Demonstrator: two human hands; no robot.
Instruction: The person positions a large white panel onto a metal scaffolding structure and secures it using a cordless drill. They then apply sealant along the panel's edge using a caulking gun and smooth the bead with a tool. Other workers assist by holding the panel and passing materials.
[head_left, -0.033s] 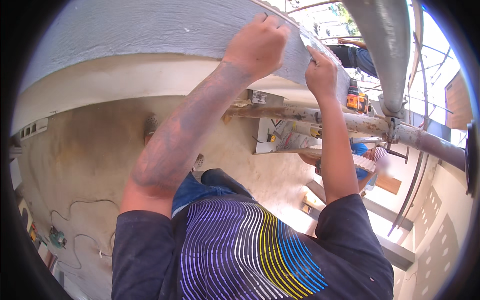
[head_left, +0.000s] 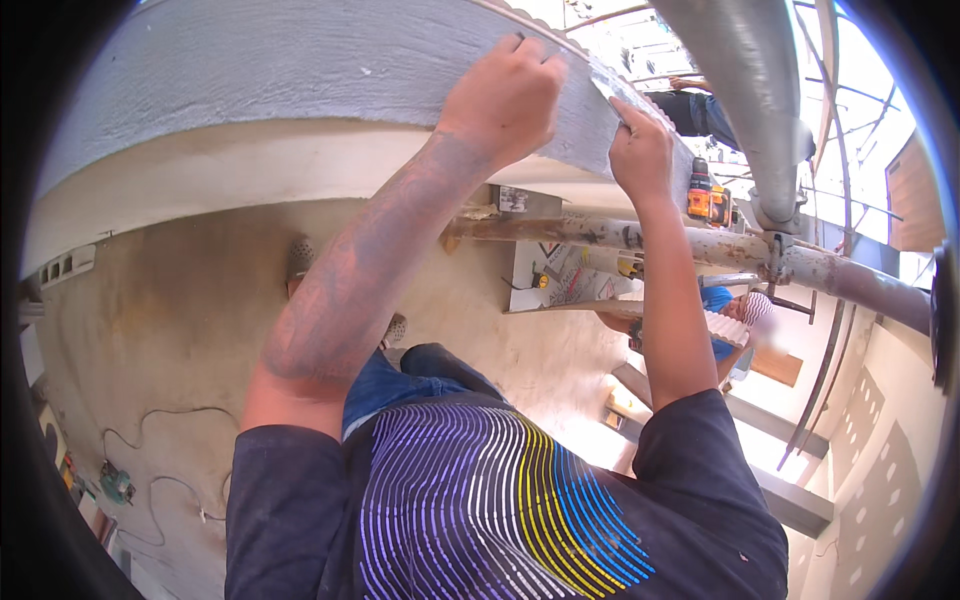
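Observation:
My left hand point(head_left: 503, 98) is closed in a fist against the upper part of a grey wood-grained board point(head_left: 300, 75). A small dark bit shows at its knuckles, but whatever the fingers grip is hidden. Further right, my right hand point(head_left: 642, 150) has its fingers curled and the index finger pointing up along the board. A pale flat piece point(head_left: 606, 86) lies at that fingertip; its kind is unclear. Along the board's top edge runs a wavy, corrugated rim point(head_left: 528, 18).
An orange and black cordless drill point(head_left: 708, 200) sits by the board's right end. A rusty scaffold pipe point(head_left: 590, 232) crosses below, and a thick grey pipe point(head_left: 745, 90) rises at right. A person in blue point(head_left: 722, 300) is lower down. A green power tool point(head_left: 117, 484) lies on the floor.
The view has shifted slightly, so the board and pipes sit a little differently. My left hand appears slightly further left and lower in the picture; my right hand stays nearly in place.

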